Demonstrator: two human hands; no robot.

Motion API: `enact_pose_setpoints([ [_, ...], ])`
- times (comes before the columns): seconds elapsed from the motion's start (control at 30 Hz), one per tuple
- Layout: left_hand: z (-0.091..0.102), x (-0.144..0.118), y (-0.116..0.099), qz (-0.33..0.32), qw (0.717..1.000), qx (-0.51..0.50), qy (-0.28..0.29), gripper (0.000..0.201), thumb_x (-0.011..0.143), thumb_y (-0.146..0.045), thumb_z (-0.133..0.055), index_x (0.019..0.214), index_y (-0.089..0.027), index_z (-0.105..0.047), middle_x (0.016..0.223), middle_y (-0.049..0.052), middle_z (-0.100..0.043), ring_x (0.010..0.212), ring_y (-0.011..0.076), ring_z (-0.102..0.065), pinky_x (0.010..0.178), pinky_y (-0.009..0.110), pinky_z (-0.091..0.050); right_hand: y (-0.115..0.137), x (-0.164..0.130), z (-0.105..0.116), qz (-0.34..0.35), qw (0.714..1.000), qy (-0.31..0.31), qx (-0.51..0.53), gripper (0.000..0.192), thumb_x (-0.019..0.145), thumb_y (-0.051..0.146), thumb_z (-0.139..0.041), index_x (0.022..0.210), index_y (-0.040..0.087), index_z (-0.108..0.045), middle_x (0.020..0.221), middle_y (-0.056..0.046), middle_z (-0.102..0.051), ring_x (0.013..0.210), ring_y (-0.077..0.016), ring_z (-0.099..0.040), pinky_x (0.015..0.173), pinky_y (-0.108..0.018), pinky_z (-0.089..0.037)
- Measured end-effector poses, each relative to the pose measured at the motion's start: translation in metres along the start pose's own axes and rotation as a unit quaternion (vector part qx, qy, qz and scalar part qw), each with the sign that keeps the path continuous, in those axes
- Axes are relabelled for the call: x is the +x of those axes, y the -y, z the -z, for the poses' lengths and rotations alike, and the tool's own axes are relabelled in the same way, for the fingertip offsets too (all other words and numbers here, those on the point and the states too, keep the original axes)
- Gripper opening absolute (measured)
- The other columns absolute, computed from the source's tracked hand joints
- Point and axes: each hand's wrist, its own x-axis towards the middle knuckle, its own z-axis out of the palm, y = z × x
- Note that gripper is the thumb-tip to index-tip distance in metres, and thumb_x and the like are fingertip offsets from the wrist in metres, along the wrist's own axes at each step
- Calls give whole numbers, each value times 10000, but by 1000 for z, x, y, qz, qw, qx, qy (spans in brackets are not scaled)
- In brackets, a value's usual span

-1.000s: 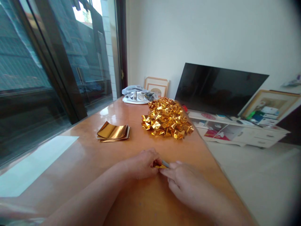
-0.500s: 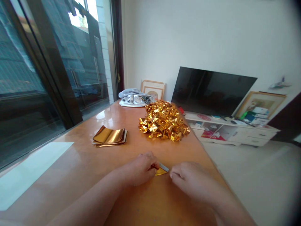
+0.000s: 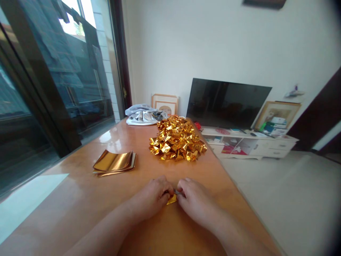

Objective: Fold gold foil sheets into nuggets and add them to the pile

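The left hand (image 3: 153, 195) and the right hand (image 3: 193, 199) meet over the near part of the wooden table (image 3: 80, 199), with the fingertips of both pressed together on a small folded piece of gold foil (image 3: 172, 200). Both hands pinch this piece between them; only a small gold corner shows below the fingers, and the rest is hidden under the knuckles, so its exact shape cannot be told. The piece lies low against the table surface, between the two hands, at about 6 o'clock from the middle of the table. At about 12 o'clock from the hands, well apart from them, a heap of crumpled gold foil pieces (image 3: 177, 142) sits on the table. At about 10 o'clock from the hands, a small stack of flat gold foil sheets (image 3: 114, 163) lies with its edges curling a little upward. Farther away, near the far end of the table at 11 o'clock, a grey and white cloth bundle (image 3: 142, 115) rests, and just behind it a framed picture (image 3: 165, 104) leans on the wall. At about 1 o'clock, beyond the table edge, a dark television screen (image 3: 226, 103) stands on a low white cabinet (image 3: 266, 147). Along the left side, at 9 o'clock, a large glass door with dark frame (image 3: 48, 92) runs beside the table.
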Motion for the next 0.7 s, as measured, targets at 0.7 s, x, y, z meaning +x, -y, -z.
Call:
enact_pose_setpoints([
  [0.7,1,0,-4,76,997,-27,9,159,788,-157,-523,933,-204,-566,777,-10,-606,707,156,-561,611,256,-362,6,-1,3,47,998,29,2,174,841,124,-512,921,174,-658,943,-63,-668,852,-181,-583,697,-271,-347],
])
